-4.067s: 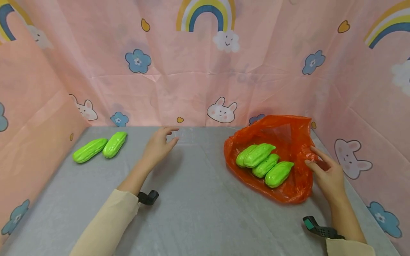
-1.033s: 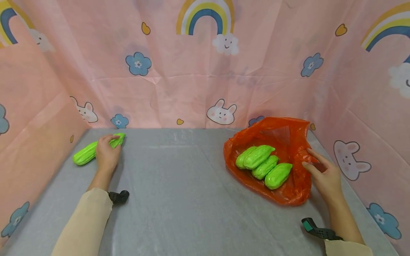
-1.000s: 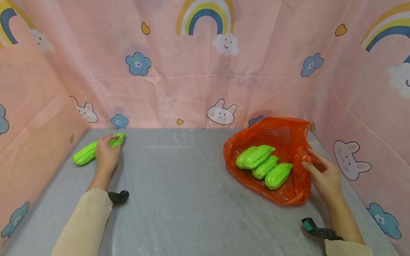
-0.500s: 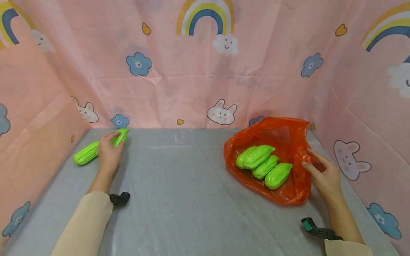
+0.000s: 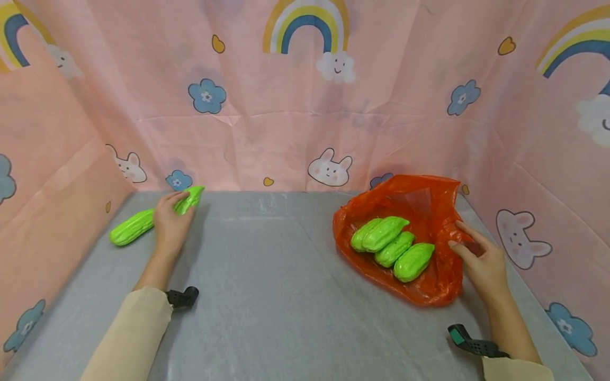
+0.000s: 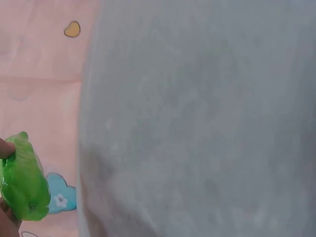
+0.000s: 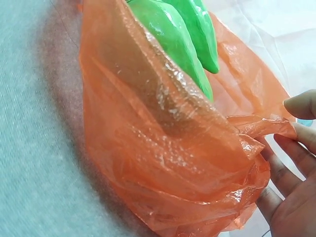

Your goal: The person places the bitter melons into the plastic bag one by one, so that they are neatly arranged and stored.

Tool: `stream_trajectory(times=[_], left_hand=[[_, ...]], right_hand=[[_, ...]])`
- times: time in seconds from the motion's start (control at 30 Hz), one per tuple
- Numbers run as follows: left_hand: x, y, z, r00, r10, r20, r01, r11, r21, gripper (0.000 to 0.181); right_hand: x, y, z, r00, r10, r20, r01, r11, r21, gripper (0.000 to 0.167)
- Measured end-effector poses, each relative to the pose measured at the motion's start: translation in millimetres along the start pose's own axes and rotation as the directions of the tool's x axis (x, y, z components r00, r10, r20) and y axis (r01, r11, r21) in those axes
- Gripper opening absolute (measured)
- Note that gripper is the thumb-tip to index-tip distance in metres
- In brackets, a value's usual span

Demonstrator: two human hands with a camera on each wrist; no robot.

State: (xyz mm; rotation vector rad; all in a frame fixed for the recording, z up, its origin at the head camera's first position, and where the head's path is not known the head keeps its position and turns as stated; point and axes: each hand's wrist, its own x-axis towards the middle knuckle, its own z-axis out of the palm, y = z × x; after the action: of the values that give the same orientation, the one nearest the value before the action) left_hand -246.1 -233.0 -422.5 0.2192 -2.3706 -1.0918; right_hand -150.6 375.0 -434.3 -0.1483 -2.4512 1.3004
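At the far left of the table, my left hand (image 5: 172, 221) grips a bright green bitter melon (image 5: 190, 200) with a pointed tip. In the left wrist view that bitter melon (image 6: 27, 182) shows at the left edge, raised above the table, the thumb on it. Another bitter melon (image 5: 132, 227) lies on the table just left of the hand. On the right, my right hand (image 5: 488, 267) pinches the rim of an orange-red plastic bag (image 5: 448, 275) and holds its mouth wide. Several bitter melons (image 5: 413, 262) lie side by side in the bag.
A grey cover lies over the table (image 5: 286, 307). Pink printed cloth (image 5: 267, 137) hangs along the back and both sides. Each wrist carries a black camera mount (image 5: 183, 297).
My left hand reached from mid-table to the left pair, took hold of the right-hand bitter melon, and has lifted it rightward and up. The right hand and bag hardly moved.
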Motion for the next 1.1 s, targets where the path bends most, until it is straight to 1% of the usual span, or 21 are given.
stream_trajectory(times=[0.13,0.4,0.6,0.73,0.9,1.1], left_hand=[[-1.6,5.0,4.0,0.999,0.038,-0.018,-0.038,0.999,-0.036,0.038],[-5.1,17.6,11.8,0.998,0.065,-0.023,-0.067,0.994,-0.081,0.038],[-8.6,32.9,14.4,0.997,0.077,-0.003,-0.077,0.992,-0.097,0.039],[-10.8,44.2,16.0,0.996,0.083,0.012,-0.081,0.989,-0.126,0.040],[-13.9,58.7,16.8,0.991,0.127,0.035,-0.120,0.980,-0.159,0.040],[-18.3,72.7,18.0,0.983,0.168,0.069,-0.154,0.973,-0.170,0.038]], right_hand=[[1.2,2,0,1.000,0.006,-0.001,-0.006,1.000,0.005,0.051],[1.4,0,0,1.000,0.029,0.000,-0.029,0.999,0.019,0.051],[1.0,-3,-1,1.000,0.028,0.004,-0.028,1.000,0.009,0.051],[0.6,-3,-2,1.000,0.027,0.005,-0.027,1.000,0.006,0.051],[0.2,-3,-2,0.999,0.033,0.009,-0.033,0.999,0.002,0.050],[0.7,-2,-2,0.999,0.042,0.010,-0.042,0.999,-0.016,0.050]])
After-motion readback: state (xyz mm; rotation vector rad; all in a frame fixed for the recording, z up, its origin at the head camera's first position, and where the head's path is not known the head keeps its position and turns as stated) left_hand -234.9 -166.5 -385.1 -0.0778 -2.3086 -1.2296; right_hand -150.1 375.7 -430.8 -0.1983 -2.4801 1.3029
